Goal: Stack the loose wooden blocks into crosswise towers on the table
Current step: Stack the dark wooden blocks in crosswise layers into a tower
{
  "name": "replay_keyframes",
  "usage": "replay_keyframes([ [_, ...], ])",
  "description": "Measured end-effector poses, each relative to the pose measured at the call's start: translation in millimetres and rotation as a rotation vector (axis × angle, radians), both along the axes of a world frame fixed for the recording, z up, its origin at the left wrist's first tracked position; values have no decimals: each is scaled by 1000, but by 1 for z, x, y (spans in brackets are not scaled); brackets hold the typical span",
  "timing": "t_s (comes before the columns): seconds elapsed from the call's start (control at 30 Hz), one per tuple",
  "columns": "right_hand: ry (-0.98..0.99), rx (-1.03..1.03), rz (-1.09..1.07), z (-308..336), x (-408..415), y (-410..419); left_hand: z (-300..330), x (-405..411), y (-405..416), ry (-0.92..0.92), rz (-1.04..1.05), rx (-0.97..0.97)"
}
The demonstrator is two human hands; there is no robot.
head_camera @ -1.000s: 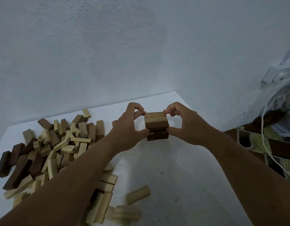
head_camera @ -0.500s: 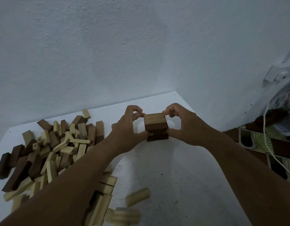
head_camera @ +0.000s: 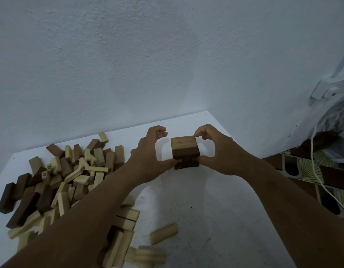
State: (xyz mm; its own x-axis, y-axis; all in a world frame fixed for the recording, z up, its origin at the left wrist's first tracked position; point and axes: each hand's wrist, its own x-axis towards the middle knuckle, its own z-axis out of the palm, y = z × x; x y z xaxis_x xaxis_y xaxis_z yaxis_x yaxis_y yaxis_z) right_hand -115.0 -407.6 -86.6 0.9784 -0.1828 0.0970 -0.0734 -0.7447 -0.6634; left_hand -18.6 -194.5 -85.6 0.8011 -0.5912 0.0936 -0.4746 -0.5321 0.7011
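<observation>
1. Since half a second ago, the left hand (head_camera: 148,157) has loosened: its curled fingers (head_camera: 157,130) have lifted clear of the top of the small crosswise tower of brown and tan wooden blocks (head_camera: 185,151), leaving a gap, while its thumb stays against the tower's lower left edge.
2. The right hand (head_camera: 215,149) stays on the tower, forefinger tip on the top right corner and thumb pressed to the lower right side, pinching it.
3. The tower stands upright on the white tabletop (head_camera: 206,200), toward the far right corner near the pale textured wall (head_camera: 167,55). Its top layer is light tan, the layers beneath darker brown.
4. A loose heap of dark brown and pale wooden blocks (head_camera: 61,180) lies well to the left, some stamped with numbers.
5. Several pale blocks lie under the left forearm, and a single pale wooden block (head_camera: 163,234) lies apart in the near middle.
6. At far right, a white cable (head_camera: 320,180) trails over a patterned floor.
</observation>
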Motion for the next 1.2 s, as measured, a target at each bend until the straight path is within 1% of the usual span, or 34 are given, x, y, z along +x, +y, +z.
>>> replay_keyframes([
  [0.1,-34,-4,-25,8,0,10,10,-2,14,-60,16,-5],
  [0.23,-151,13,0,22,4,40,28,-9,45,-203,48,37],
  [0.33,-219,23,50,31,11,70,40,-10,73,-248,83,67],
  [0.43,-268,-56,92,31,20,98,45,-5,102,-260,163,53],
  [0.5,-253,-68,118,29,27,115,43,3,123,-270,199,102],
  [0.6,-191,-16,158,21,38,137,43,15,149,-251,252,248],
  [0.73,-119,-41,180,3,54,158,36,30,168,-222,256,305],
  [0.8,-91,-72,186,-3,64,167,32,41,168,-218,253,340],
  [0.9,-29,-99,195,-4,82,179,29,60,155,-202,227,463],
  [1.03,94,-199,189,-1,108,189,24,83,139,-140,213,606],
  [1.07,119,-191,179,0,112,190,22,88,137,-116,218,648],
  [1.13,122,-96,159,-3,118,189,17,94,134,-87,234,691],
  [1.2,97,0,135,-3,117,187,14,97,133,-77,258,619],
])
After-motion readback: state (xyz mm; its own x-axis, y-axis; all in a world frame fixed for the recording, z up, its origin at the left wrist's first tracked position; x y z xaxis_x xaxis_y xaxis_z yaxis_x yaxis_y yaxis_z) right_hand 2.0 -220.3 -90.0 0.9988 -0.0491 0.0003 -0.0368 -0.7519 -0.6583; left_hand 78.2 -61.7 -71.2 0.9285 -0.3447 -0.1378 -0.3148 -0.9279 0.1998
